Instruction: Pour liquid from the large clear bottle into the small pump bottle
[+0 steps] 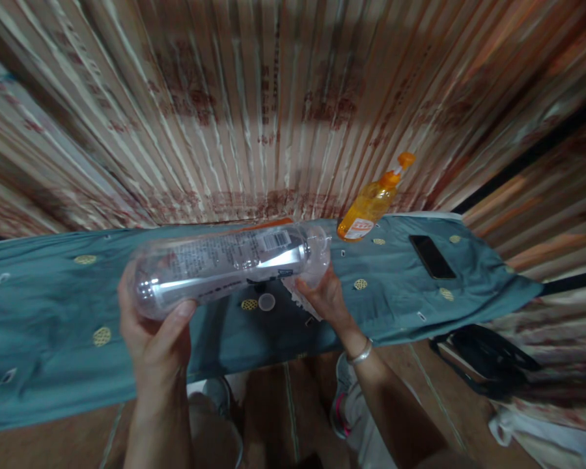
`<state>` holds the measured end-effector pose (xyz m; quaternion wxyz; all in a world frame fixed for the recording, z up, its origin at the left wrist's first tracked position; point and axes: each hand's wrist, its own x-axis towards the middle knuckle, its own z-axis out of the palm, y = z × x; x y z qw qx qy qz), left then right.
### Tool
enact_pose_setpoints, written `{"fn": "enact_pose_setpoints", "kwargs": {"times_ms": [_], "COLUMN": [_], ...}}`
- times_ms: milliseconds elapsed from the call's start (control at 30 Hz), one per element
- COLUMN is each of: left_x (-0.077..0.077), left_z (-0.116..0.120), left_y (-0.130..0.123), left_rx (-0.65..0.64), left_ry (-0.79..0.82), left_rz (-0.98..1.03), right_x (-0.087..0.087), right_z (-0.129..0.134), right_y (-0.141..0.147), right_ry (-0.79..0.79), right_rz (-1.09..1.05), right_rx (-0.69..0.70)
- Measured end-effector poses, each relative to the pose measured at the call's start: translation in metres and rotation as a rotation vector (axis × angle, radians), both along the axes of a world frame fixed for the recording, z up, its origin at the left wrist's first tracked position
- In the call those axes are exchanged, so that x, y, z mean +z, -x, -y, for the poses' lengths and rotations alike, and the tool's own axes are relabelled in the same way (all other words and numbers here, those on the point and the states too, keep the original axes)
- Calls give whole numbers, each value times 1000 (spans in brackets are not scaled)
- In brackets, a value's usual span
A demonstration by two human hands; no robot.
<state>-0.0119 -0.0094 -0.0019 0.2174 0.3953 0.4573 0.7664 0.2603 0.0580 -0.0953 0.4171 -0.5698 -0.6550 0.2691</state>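
Note:
A large clear plastic bottle [229, 264] with printed text and a barcode is held sideways above the cloth-covered table. My left hand [159, 326] is wrapped round its left end, thumb in front. At the bottle's right end, my right hand [325, 293] has its fingers closed on a pale, crumpled piece of tissue [297, 299], close against the bottle. Part of that hand's fingers is hidden behind the tissue and bottle. Just below the bottle, a small round translucent cap [266, 301] lies on the cloth.
A yellow pump bottle [368, 210] stands at the table's back edge by the curtain [244, 117]. Right of it a dark phone [432, 256] lies on the teal cloth [385, 306]. A black bag [488, 358] is below the table's right end. Something orange shows behind the clear bottle.

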Motion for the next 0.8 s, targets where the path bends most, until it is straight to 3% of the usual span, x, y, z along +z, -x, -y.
{"fn": "enact_pose_setpoints", "kwargs": {"times_ms": [100, 300, 800], "left_x": [1, 2, -1], "left_z": [0, 0, 1], "left_y": [0, -2, 0], "left_rx": [2, -9, -33], "left_ry": [2, 1, 14], "left_rz": [13, -11, -25], "right_x": [9, 26, 25], "right_z": [3, 7, 0], "right_y": [1, -4, -21], "right_ry": [38, 6, 87], "right_rz": [-37, -97, -59], "right_rx": [-80, 13, 71]}}
